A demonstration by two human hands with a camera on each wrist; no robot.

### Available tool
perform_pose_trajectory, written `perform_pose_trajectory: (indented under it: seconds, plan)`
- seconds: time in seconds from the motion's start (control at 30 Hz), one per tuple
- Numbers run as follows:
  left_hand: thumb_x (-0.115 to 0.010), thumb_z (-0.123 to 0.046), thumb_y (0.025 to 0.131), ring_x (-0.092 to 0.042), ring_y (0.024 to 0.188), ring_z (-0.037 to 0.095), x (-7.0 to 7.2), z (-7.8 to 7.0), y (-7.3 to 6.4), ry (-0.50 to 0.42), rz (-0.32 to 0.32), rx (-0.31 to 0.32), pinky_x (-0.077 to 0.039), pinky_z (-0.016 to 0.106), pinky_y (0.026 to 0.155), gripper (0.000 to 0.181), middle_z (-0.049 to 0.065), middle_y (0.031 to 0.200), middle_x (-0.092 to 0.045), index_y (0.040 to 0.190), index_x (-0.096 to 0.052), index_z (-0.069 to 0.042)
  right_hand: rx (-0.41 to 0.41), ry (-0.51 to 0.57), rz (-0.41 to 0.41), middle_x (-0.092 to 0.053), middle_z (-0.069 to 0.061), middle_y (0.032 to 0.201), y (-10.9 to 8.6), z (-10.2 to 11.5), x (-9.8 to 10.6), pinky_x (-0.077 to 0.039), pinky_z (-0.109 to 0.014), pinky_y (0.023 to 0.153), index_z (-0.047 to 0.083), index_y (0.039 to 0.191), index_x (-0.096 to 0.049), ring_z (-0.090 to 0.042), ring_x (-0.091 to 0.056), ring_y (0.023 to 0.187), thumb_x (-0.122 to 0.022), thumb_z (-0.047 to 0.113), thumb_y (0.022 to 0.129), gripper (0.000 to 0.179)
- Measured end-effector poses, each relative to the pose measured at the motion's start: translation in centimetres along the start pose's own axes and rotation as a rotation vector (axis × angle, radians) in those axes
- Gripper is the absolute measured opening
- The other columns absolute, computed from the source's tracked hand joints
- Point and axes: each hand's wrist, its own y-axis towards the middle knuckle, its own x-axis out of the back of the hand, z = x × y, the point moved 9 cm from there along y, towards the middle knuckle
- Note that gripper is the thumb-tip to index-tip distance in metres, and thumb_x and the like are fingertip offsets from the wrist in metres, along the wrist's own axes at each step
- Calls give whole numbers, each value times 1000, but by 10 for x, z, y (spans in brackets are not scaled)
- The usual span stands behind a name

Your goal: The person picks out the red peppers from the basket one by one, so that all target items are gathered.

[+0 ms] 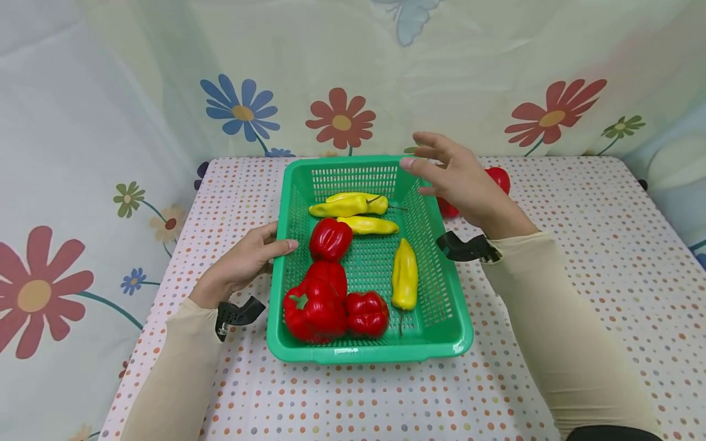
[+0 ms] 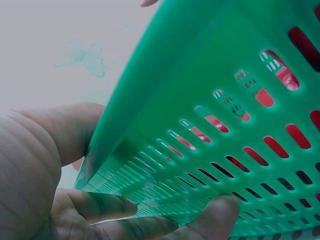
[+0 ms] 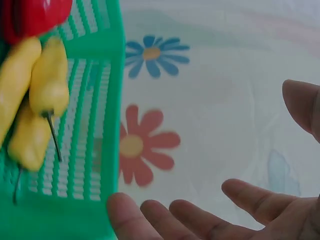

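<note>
A green plastic basket [image 1: 369, 352] stands on the table, with several red bell peppers [image 1: 314, 309] along its left and front. Several long yellow peppers [image 1: 368, 225] lie in it, most of them at the back; another yellow pepper [image 1: 405, 274] lies alone on the right. My left hand [image 1: 245, 260] grips the left rim, thumb over the edge and fingers against the outer wall, as the left wrist view shows. Above the back right rim hovers my right hand [image 1: 452, 177], fingers spread and holding nothing. Partly hidden behind it are red peppers [image 1: 499, 177] outside the basket.
A dotted cloth [image 1: 595, 257] covers the table. Behind it hangs a pale curtain [image 1: 441, 79] printed with flowers. Black wrist cameras [image 1: 239, 312] sit on both forearms, the right one close to the basket's right rim.
</note>
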Motion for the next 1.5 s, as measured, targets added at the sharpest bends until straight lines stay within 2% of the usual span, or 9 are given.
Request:
perform_pose_trajectory:
  seconds: [0.17, 0.33, 0.5, 0.73, 0.9, 1.1, 1.3, 1.5]
  plan:
    - [-56, -20, 107, -75, 105, 38, 0, 0, 2, -7, 3, 4, -65, 52, 81, 57, 28, 141, -60, 157, -38, 1, -58, 9, 129, -40, -16, 158, 9, -9, -35, -56, -56, 104, 12, 164, -30, -37, -47, 139, -64, 32, 104, 71]
    - [-57, -19, 107, -75, 105, 37, 0, 0, 2, -15, 2, 8, -65, 52, 82, 57, 28, 140, -60, 157, -37, 0, -167, 16, 267, -46, -17, 153, 17, -28, -72, -60, -56, 97, 10, 161, -32, -42, -52, 135, -64, 35, 103, 71]
    - [-57, -18, 107, -74, 106, 38, 0, 0, 1, -18, -4, 16, -64, 52, 82, 58, 28, 142, -59, 158, -36, 0, -243, -18, 345, -51, -20, 146, 18, -42, -98, -63, -52, 91, 5, 157, -38, -44, -58, 130, -65, 39, 102, 70]
    - [-58, -17, 106, -73, 109, 40, -2, 1, 1, -26, -4, 28, -64, 53, 83, 60, 29, 143, -58, 159, -36, -1, -322, -64, 370, -58, -26, 134, 15, -58, -109, -66, -47, 84, -1, 141, -52, -43, -64, 119, -65, 45, 102, 62]
    - [-58, -18, 106, -74, 108, 39, -2, 1, 1, -22, -5, 30, -64, 52, 83, 60, 29, 143, -58, 159, -35, -1, -352, -132, 401, -66, -25, 128, 16, -67, -114, -67, -43, 78, -4, 132, -59, -39, -70, 110, -65, 51, 100, 64]
    - [-57, -20, 107, -74, 106, 39, 0, 0, 0, -7, -5, 23, -64, 52, 82, 59, 28, 141, -59, 159, -36, -2, -375, -133, 441, -70, -23, 123, 20, -71, -128, -67, -42, 75, -1, 128, -58, -39, -72, 105, -67, 55, 96, 65]
    - [-57, -19, 107, -73, 110, 41, -1, 0, -1, -11, 0, 23, -64, 53, 82, 61, 28, 145, -57, 161, -33, -2, -385, -122, 419, -70, -21, 119, 23, -69, -137, -67, -45, 76, 2, 124, -57, -39, -72, 103, -69, 55, 95, 61]
    - [-57, -17, 107, -72, 111, 42, -1, -1, 0, -16, -5, 23, -64, 53, 82, 61, 28, 146, -55, 161, -33, -2, -369, -138, 386, -68, -19, 102, 26, -64, -147, -67, -44, 76, 3, 112, -64, -34, -68, 93, -73, 52, 93, 53]
